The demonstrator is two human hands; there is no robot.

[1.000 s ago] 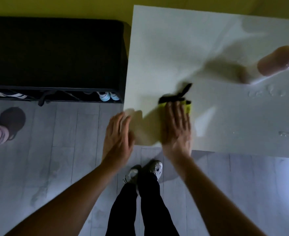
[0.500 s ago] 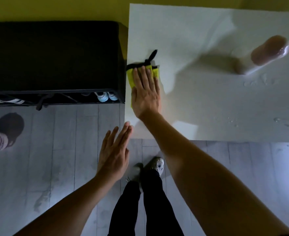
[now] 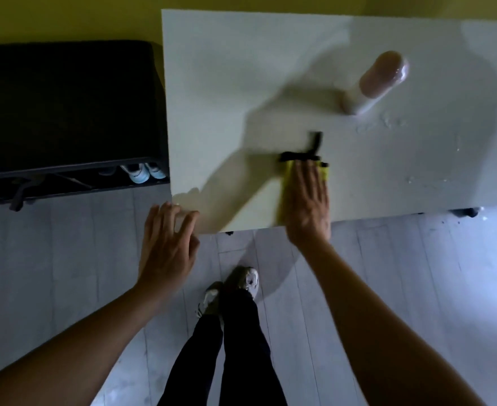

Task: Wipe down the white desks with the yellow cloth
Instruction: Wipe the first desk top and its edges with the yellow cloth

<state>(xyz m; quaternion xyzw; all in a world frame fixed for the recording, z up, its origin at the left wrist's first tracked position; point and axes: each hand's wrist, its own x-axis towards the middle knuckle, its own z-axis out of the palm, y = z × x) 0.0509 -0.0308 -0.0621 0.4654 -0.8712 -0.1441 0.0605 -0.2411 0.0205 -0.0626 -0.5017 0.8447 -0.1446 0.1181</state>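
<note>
Head view: right hand (image 3: 305,200) flat, fingers straight, pressing yellow cloth (image 3: 325,171) onto white desk (image 3: 241,83) near its front edge. Left hand (image 3: 168,244) open, holding nothing, fingertips at the desk's near corner. Beyond the right hand, bottle (image 3: 373,83) and wet spots.

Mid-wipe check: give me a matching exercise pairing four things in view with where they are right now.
Things:
1. yellow cloth with black trim
2. left hand
3. tall brown-topped bottle
4. pair of white shoes

Places:
A. standing on the white desk, far right
B. under the black bench
C. pressed flat under the right hand
D. at the desk's near left corner

Pairs: 1-C, 2-D, 3-A, 4-B
</note>
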